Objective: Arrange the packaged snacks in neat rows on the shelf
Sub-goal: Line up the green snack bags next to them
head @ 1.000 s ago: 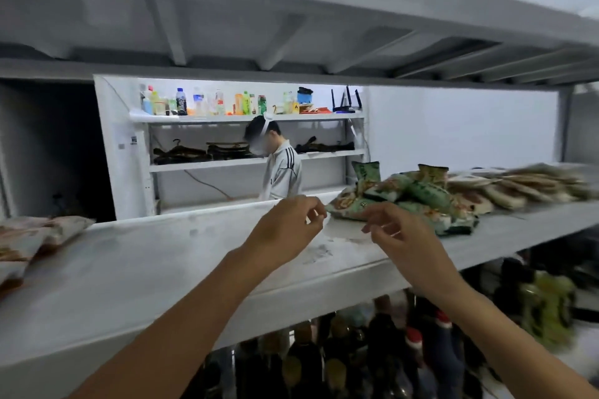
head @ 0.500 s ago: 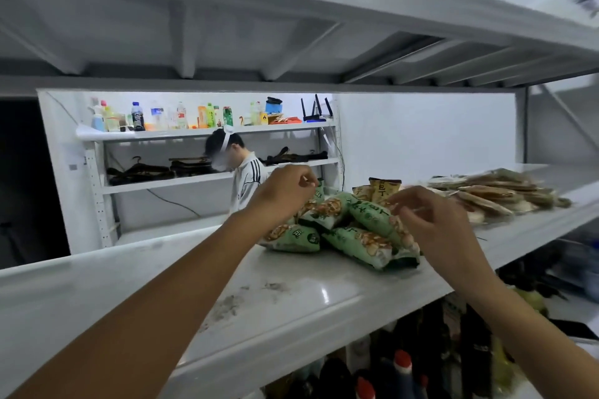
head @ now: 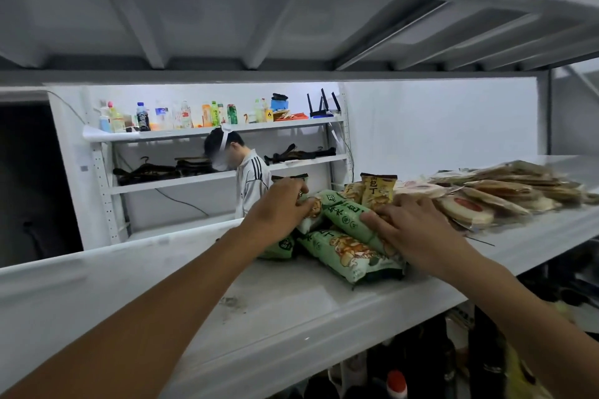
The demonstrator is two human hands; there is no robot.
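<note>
A heap of green snack packets (head: 343,253) lies untidily on the white shelf (head: 162,285), toward 5 o'clock from the middle of the view. The left hand (head: 278,207) comes in at the heap's 9 o'clock with its fingers curled over the end of one packet, gripping it. The right hand (head: 411,223) sits at 3 o'clock, its fingers nearly straight and laid flat on the topmost packet (pressing rather than pinching). Yellow packets (head: 377,188) stand upright at the heap's 1 o'clock. Flat round-cake packs (head: 486,201) overlap in a row farther toward 2 o'clock.
</note>
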